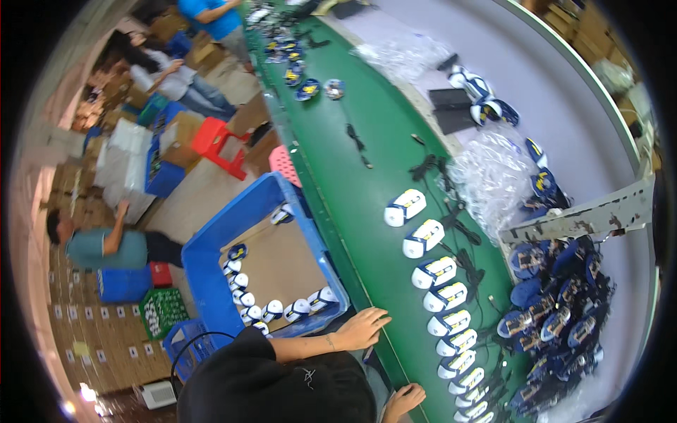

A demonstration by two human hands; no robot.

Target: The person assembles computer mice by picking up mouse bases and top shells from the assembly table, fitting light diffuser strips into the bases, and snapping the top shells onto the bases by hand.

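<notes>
Both grips open, on belt edge (367, 282).

Bright, even light; strong fisheye bending, dark rim.

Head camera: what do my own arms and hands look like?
Left hand and right hand are bare, no gloves. The left forearm is uncovered below a black short-sleeved top with a small pale mark. A thin dark line crosses the left wrist; band or marking, unclear.
</notes>
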